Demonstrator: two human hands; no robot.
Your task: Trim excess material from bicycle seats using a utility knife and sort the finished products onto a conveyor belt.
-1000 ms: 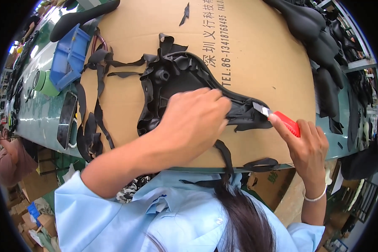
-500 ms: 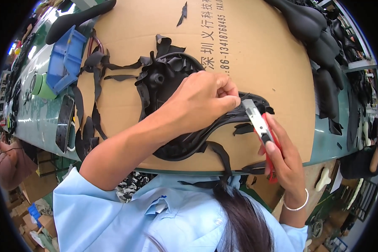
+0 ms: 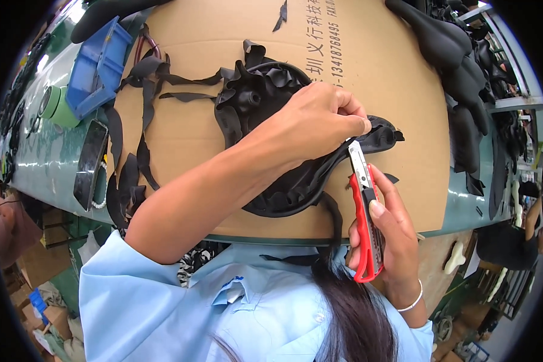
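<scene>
A black bicycle saddle (image 3: pixel 292 196) lies underside up, its loose cover material gathered along the rim. Reaching across it, my left hand (image 3: pixel 323 120) is closed in a pinch at the cover's edge near the narrow nose; the exact bit between the fingertips is hidden. My right hand (image 3: pixel 395 226) grips a red utility knife (image 3: pixel 363 220) with its thumb on the black slider. The knife's metal tip end touches or nearly touches the saddle's edge, just below my left fingertips.
Cardboard (image 3: pixel 193 139) covers the green table. Black offcut strips (image 3: pixel 146 114) lie at left, beside a blue bin (image 3: pixel 99 69), a green tape roll (image 3: pixel 59 108) and a phone (image 3: pixel 91 163). More black saddles (image 3: pixel 443 42) are piled at right.
The knife has turned more upright, showing its red handle fully, and its tip end is closer to the saddle's edge. My left hand stays pinched near the nose. The whole view has shifted slightly.
</scene>
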